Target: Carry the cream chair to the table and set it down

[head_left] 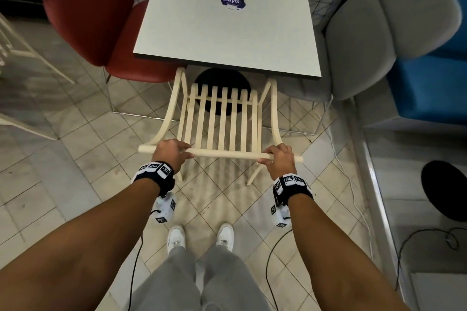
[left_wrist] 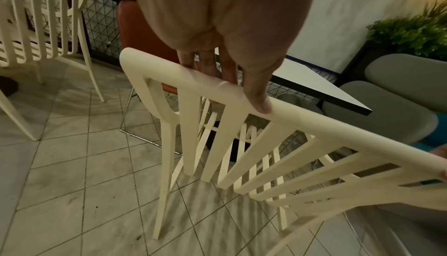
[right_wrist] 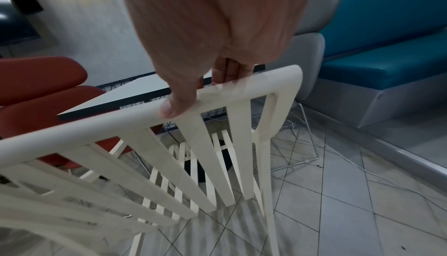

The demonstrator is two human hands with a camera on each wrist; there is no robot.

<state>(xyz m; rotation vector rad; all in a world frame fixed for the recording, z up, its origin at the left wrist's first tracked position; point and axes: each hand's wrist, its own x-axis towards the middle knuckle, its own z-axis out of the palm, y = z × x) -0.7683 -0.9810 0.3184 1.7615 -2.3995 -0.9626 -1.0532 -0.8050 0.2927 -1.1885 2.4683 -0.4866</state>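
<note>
Firmly, both hands [head_left: 171,153] grip chair [head_left: 219,118] (top rail).

In the head view the table [head_left: 227,33] fills the upper centre of the frame. The slatted chair [head_left: 219,118] stands just below it, its front tucked under the table's near edge. The left hand [head_left: 170,155] and right hand [head_left: 279,159] sit on the chair's top rail, left and right of centre. A padded chair [head_left: 83,12] lies upper left, another padded chair [head_left: 384,33] upper right, with a bench [head_left: 429,88] at the right edge.
</note>
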